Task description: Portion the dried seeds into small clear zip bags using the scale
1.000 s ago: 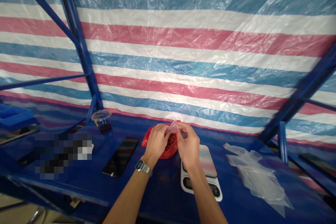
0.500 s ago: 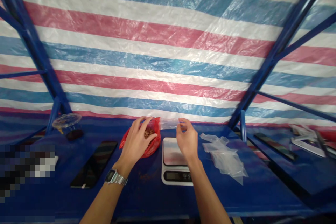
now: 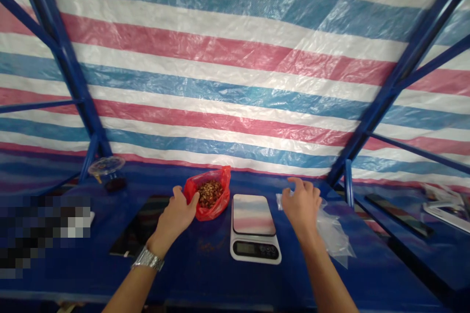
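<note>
The left hand (image 3: 178, 212) is at the edge of the red bag (image 3: 223, 199) of brown pieces, left of the scale (image 3: 254, 227) on the counter (image 3: 198, 274). The right hand (image 3: 301, 203) curls over clear bags (image 3: 334, 237) — I can't tell whether either grips.

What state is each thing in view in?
Red bag: open, brown pieces inside
Scale: flat, reading illegible
Phone: flat, screen dark
Clear bags: loosely piled
Left hand: at red bag's edge, grip unclear
Right hand: over clear bags, grip unclear

Scale display (image 3: 245, 248): unreadable | button panel (image 3: 270, 251): marks illegible | elsewhere: none readable
</note>
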Demonstrator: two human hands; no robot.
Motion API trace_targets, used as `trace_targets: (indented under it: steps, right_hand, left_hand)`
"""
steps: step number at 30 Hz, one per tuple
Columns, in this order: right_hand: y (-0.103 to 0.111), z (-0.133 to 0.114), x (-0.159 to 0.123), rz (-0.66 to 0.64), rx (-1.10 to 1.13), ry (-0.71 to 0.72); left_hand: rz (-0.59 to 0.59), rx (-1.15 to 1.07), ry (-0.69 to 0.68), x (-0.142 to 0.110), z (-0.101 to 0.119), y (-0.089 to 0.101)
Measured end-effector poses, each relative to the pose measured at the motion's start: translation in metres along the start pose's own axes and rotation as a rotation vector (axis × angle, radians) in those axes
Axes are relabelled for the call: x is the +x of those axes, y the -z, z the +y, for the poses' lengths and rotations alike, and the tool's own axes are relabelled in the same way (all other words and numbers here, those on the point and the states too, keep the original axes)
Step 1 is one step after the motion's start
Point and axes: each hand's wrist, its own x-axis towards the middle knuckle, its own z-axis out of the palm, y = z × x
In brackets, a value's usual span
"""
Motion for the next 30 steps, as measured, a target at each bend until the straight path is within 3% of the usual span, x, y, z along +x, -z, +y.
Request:
trace_targets:
  steps: [2, 5, 10, 15, 20, 26, 30]
  right_hand:
    - [-0.008, -0.038, -0.008, -0.019, 0.159, 0.127]
    - [-0.031, -0.088, -0.022, -0.200, 0.437, 0.271]
    - [-0.061, -0.126, -0.029, -0.344, 0.786, 0.285]
    - [-0.054, -0.133, -0.022, -0.215, 0.848, 0.259]
    - [-0.042, -0.131, -0.030, -0.316, 0.588, 0.384]
    - [-0.030, -0.128, -0.039, -0.240, 0.473, 0.501]
    - [-0.032, -0.117, -0.045, -0.288, 0.368, 0.460]
  left_hand:
    - [-0.018, -0.089, -0.051, 0.010, -0.006, -0.007]
    - [0.011, -0.184, -0.129, 0.018, -0.003, -0.010]
    - [0.139, -0.306, -0.281, 0.012, 0.018, 0.004]
    - [0.349, -0.210, -0.450, 0.006, 0.016, 0.014]
    - [0.171, 0.135, -0.319, 0.006, -0.005, 0.014]
    - [0.260, 0.202, -0.387, 0.003, -0.003, 0.020]
    - [0.113, 0.408, -0.274, -0.001, -0.006, 0.014]
